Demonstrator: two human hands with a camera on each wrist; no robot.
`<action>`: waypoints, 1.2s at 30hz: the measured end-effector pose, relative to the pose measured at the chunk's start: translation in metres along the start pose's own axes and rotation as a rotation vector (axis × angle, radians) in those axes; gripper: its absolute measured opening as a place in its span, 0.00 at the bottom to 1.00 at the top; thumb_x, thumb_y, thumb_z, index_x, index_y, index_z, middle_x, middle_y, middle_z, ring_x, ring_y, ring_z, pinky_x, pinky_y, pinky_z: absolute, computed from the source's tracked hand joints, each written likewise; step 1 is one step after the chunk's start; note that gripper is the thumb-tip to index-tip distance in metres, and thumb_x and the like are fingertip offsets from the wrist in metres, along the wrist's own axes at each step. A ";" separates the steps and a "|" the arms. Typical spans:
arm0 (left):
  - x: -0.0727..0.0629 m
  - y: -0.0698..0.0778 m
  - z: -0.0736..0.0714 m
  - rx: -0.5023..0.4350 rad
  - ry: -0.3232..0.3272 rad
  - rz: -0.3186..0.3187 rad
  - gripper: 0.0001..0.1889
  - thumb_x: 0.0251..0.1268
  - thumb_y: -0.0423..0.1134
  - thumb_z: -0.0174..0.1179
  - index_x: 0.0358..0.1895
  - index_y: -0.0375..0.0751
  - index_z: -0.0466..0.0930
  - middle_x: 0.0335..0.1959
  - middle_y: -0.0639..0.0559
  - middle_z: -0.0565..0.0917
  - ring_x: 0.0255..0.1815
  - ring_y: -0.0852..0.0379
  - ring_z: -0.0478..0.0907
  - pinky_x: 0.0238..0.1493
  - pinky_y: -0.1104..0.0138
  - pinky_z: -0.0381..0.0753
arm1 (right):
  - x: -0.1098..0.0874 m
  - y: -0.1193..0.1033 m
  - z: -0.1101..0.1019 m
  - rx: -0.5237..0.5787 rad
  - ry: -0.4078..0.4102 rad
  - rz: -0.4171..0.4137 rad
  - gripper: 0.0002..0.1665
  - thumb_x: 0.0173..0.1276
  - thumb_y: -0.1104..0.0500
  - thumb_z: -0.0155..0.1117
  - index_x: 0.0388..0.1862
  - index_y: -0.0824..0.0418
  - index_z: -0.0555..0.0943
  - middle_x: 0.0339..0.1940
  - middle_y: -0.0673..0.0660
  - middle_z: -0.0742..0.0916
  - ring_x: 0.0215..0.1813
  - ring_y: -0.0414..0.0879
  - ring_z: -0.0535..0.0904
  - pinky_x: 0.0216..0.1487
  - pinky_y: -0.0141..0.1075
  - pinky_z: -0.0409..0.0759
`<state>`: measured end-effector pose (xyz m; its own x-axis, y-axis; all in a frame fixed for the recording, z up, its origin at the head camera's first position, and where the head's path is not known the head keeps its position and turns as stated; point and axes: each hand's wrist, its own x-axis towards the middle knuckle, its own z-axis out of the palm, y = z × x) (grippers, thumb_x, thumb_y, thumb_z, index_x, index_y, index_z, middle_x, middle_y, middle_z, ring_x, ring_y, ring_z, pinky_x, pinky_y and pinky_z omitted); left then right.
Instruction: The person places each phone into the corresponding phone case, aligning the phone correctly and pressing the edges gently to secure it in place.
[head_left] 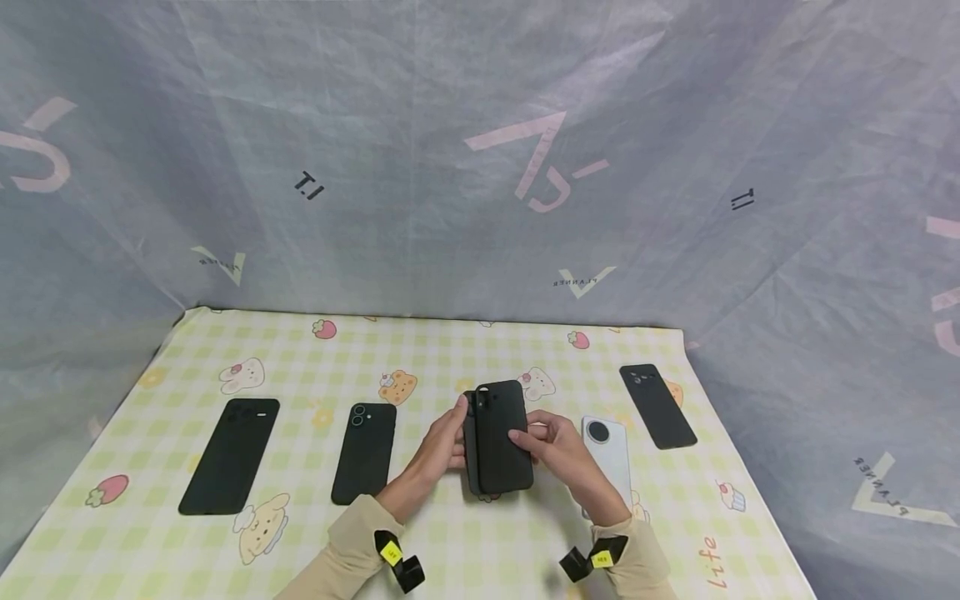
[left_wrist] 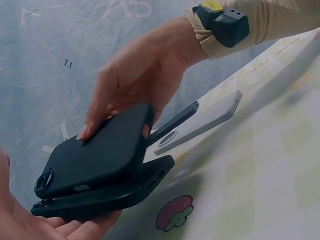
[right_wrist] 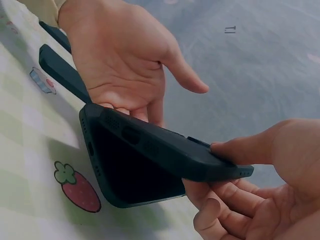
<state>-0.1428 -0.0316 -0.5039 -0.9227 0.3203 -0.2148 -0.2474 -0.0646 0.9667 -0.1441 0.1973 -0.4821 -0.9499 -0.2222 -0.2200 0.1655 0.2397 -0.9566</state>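
Well left of the black phone case, large black phone; nearer, twin-lens black phone. Just left, left hand with straight fingers under the supported phone, thumb spread away; probably stiff, heavier, fragile in the glass, better carried from below. Then the case itself, tilted above the bench: probably light, slightly flexible, not very slippery; best held by long edges. At its right edge, right hand, thumb and fingers pinching. Farther right, white phone, black slab.
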 end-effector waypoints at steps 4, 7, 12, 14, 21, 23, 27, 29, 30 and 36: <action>-0.001 0.001 0.000 0.007 0.003 -0.003 0.47 0.86 0.70 0.32 0.83 0.26 0.55 0.67 0.26 0.79 0.61 0.37 0.85 0.59 0.50 0.86 | -0.001 -0.002 0.000 0.018 -0.017 -0.010 0.16 0.77 0.61 0.70 0.55 0.72 0.80 0.37 0.54 0.93 0.31 0.39 0.81 0.35 0.32 0.76; -0.002 0.002 0.000 0.002 0.000 -0.006 0.48 0.86 0.70 0.33 0.83 0.27 0.54 0.67 0.27 0.80 0.61 0.37 0.86 0.59 0.50 0.86 | -0.001 -0.003 0.001 0.020 -0.029 -0.018 0.16 0.77 0.61 0.70 0.54 0.72 0.80 0.38 0.55 0.94 0.31 0.38 0.82 0.36 0.31 0.77; -0.002 0.003 0.001 -0.019 -0.017 -0.010 0.48 0.86 0.70 0.32 0.84 0.27 0.52 0.67 0.27 0.81 0.61 0.35 0.86 0.59 0.50 0.86 | -0.001 -0.004 0.004 -0.008 -0.014 -0.017 0.17 0.77 0.61 0.72 0.55 0.71 0.81 0.39 0.57 0.94 0.31 0.39 0.82 0.36 0.32 0.77; -0.002 0.004 0.001 -0.025 -0.018 -0.011 0.49 0.86 0.71 0.32 0.84 0.27 0.51 0.66 0.27 0.81 0.61 0.36 0.86 0.59 0.51 0.86 | -0.002 -0.004 0.006 -0.023 0.006 -0.012 0.17 0.76 0.60 0.72 0.55 0.70 0.81 0.40 0.58 0.94 0.32 0.40 0.82 0.36 0.32 0.77; -0.004 0.006 0.000 -0.027 -0.016 -0.005 0.49 0.86 0.71 0.33 0.85 0.27 0.51 0.66 0.26 0.81 0.62 0.35 0.85 0.59 0.51 0.86 | -0.002 -0.003 0.012 -0.120 0.119 -0.039 0.13 0.73 0.60 0.75 0.51 0.66 0.86 0.36 0.55 0.92 0.33 0.42 0.81 0.35 0.31 0.73; -0.004 0.007 0.000 -0.028 -0.013 -0.007 0.49 0.86 0.71 0.33 0.85 0.28 0.51 0.66 0.27 0.81 0.61 0.35 0.85 0.59 0.51 0.86 | -0.003 -0.002 0.014 -0.173 0.155 -0.067 0.12 0.72 0.60 0.76 0.50 0.65 0.88 0.35 0.53 0.90 0.33 0.42 0.81 0.35 0.31 0.74; -0.003 0.006 0.000 -0.029 -0.013 -0.006 0.49 0.85 0.71 0.33 0.85 0.28 0.52 0.65 0.28 0.82 0.60 0.37 0.87 0.57 0.54 0.87 | -0.005 -0.001 0.016 -0.291 0.216 -0.126 0.12 0.71 0.60 0.78 0.50 0.64 0.90 0.36 0.53 0.87 0.31 0.42 0.81 0.31 0.32 0.75; -0.003 0.006 0.000 -0.033 -0.013 -0.007 0.49 0.85 0.72 0.33 0.85 0.29 0.53 0.64 0.28 0.83 0.59 0.38 0.87 0.56 0.55 0.87 | -0.006 -0.001 0.017 -0.338 0.237 -0.152 0.15 0.70 0.60 0.78 0.52 0.64 0.90 0.40 0.54 0.87 0.32 0.42 0.82 0.30 0.32 0.76; -0.003 0.006 0.000 -0.034 -0.013 -0.008 0.49 0.85 0.72 0.33 0.85 0.29 0.53 0.64 0.28 0.83 0.58 0.38 0.87 0.55 0.56 0.87 | -0.006 -0.001 0.018 -0.358 0.245 -0.163 0.16 0.70 0.59 0.79 0.53 0.65 0.90 0.41 0.55 0.87 0.32 0.42 0.82 0.30 0.32 0.76; -0.003 0.007 0.001 -0.047 -0.008 -0.003 0.48 0.85 0.71 0.34 0.84 0.29 0.54 0.66 0.26 0.81 0.59 0.37 0.87 0.56 0.53 0.87 | -0.006 0.000 0.021 -0.435 0.250 -0.180 0.22 0.70 0.58 0.79 0.58 0.67 0.88 0.45 0.56 0.86 0.32 0.41 0.82 0.30 0.32 0.78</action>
<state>-0.1415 -0.0322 -0.4962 -0.9196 0.3281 -0.2161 -0.2639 -0.1083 0.9584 -0.1331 0.1788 -0.4849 -0.9961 -0.0770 0.0433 -0.0810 0.5998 -0.7960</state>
